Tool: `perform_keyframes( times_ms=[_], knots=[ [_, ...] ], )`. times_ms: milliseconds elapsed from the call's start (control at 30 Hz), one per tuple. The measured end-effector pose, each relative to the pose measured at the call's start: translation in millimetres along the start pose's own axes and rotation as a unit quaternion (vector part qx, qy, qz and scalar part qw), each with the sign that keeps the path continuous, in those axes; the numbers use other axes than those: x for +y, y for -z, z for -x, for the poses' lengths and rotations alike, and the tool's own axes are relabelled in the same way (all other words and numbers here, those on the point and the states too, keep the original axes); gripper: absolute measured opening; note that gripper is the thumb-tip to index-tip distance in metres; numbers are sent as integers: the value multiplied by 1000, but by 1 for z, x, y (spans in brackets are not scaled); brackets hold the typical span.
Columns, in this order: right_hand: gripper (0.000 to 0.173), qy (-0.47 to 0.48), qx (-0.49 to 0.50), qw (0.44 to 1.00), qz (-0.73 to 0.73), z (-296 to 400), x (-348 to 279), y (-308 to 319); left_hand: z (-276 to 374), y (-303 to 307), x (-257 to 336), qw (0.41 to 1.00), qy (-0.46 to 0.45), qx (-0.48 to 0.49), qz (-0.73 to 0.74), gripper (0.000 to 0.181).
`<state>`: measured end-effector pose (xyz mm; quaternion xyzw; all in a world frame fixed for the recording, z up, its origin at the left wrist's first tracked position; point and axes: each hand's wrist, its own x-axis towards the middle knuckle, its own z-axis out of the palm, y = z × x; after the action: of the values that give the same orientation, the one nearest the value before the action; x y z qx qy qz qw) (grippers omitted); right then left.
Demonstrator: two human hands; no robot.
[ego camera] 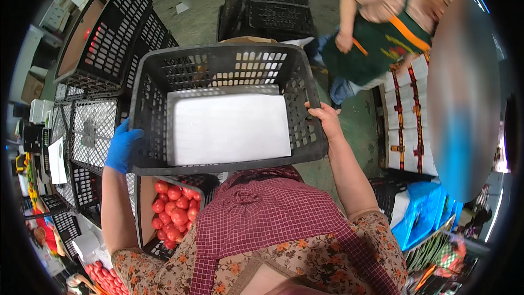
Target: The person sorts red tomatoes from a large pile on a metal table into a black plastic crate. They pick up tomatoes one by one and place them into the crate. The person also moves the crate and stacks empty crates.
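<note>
Between my two hands I hold a black plastic crate point(227, 168) in front of my body. White sheet material point(233, 129) covers much of its floor. My left hand point(120, 147), in a blue glove, grips the crate's left end, its thumb over the rim. At the opposite end my bare right hand point(325, 119) has its fingers hooked through the handle opening. Beneath the crate's left side, close to my waist, a lined crate point(145, 209) holds many red tomatoes point(176, 213).
Stacked black crates point(114, 32) rise on my left, and more crates point(280, 12) stand ahead. A person in a green apron point(364, 49) bends at the right beside white boxes with printed straps point(403, 110). Blue plastic sheeting point(421, 209) lies at lower right.
</note>
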<state>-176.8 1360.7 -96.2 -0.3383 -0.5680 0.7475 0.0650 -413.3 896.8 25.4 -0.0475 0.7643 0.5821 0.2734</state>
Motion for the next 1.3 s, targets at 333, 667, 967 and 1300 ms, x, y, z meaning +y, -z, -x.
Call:
perform_keyframes(
  times_ms=[333,667,967,1300],
  knots=[
    [38,140,85,962,219,-143,-34,-24,-214,-65,-137,996,68,51,-9,50],
    [47,207,89,808,545,-206,73,-168,-244,-236,-164,974,122,-95,166,56],
    [60,234,-139,854,443,-216,62,-183,-252,-240,-112,976,41,-158,141,39],
    [39,-87,129,923,352,-308,111,-65,-231,-248,-128,953,112,-55,275,31]
  ],
)
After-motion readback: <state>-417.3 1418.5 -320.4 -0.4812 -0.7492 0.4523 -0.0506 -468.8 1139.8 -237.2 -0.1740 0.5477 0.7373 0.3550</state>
